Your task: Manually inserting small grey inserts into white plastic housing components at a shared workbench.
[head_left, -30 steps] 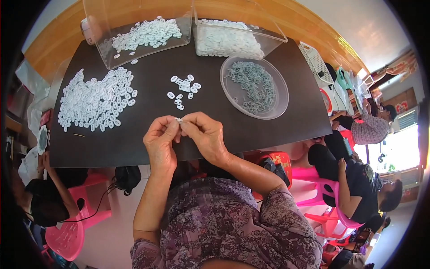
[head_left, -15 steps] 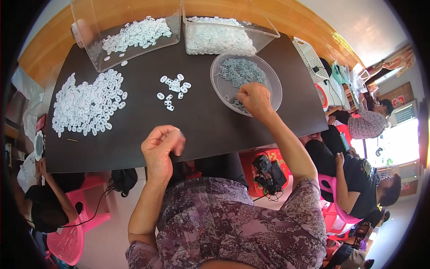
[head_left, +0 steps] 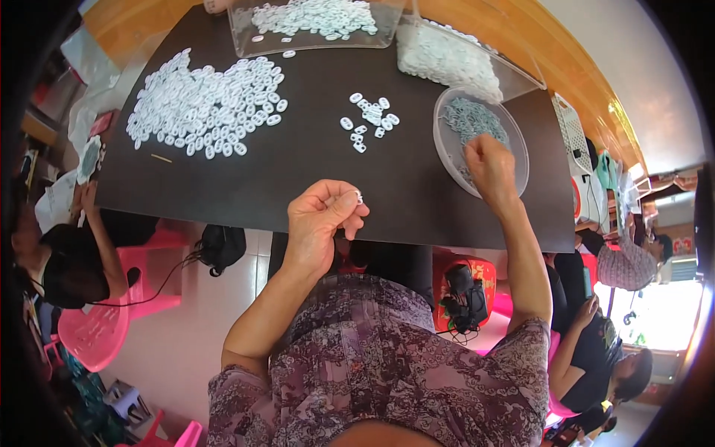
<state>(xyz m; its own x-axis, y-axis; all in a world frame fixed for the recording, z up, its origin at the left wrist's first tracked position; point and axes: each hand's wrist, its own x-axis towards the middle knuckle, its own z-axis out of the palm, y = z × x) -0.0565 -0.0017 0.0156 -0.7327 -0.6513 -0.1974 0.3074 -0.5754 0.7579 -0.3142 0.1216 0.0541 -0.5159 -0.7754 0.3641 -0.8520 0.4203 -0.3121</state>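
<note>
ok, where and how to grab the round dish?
Probably the left rim of the dish, pinched from the left over the table: its wall stands up there, the clear box crowds the far side, and the right hand reaches over the near side.

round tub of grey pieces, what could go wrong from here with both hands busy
The right hand is over the round tub; if it catches the rim, the tub might shift or tip and spill the small grey pieces. The left hand pinches a small white piece close to the front edge of the table, so a slip could drop it over that edge.
</note>
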